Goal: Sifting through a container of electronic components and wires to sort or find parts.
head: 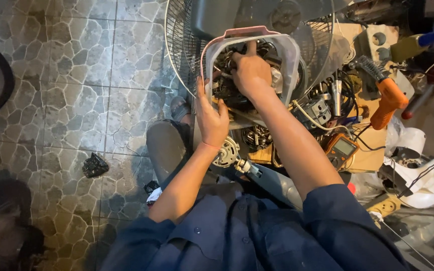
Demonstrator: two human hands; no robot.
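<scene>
- Hands are sharing the work: the left hand (212, 118) is gripping the near rim of a clear plastic tub (290, 55) with a pink lip, fingers wrapped over the edge, so the tub is staying tilted toward the person and steady.
- Tub is sitting above the knees, in front of a round wire fan guard (179, 45), and is packed with dark metal parts (224, 88).
- The right hand (251, 73) is reaching down into the tub, fingers curled among the parts; whether they are pinching one piece or only stirring through them cannot be told.
- A small fan motor (227, 152) is lying just below the left wrist, close at hand.
- To the right, an orange heat gun (389, 100), a yellow multimeter (341, 149) and loose cables are lying within easy reach.
- A crumpled black scrap (95, 165) is lying well apart on the stone-patterned floor (76, 75).
</scene>
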